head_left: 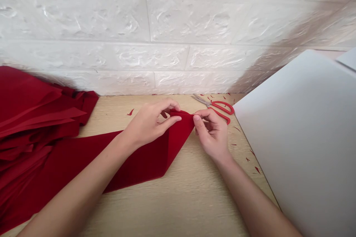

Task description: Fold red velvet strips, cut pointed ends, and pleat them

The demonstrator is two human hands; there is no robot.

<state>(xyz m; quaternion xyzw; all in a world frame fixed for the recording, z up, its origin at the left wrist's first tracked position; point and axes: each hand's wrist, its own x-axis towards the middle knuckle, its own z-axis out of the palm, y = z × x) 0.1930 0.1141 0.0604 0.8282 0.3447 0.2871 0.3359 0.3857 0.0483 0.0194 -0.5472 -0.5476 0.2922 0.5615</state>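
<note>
A long strip of dark red fabric (144, 163) stretches across the table from the left, its right end folded over into a slanted point. My left hand (155, 122) pinches the upper edge of the fold between thumb and fingers. At the pointed tip, my right hand (211, 129) grips the cloth between thumb and forefinger, the other fingers curled beneath. Just behind my right hand lie scissors (222, 108) with red handles, partly hidden by its fingers, their blades pointing to the upper left.
A heap of red fabric (36, 107) fills the left side. Small red scraps (257, 170) dot the wooden table (178, 207). On the right is a large white panel (303, 129). A white brick-patterned wall (172, 18) stands behind the table.
</note>
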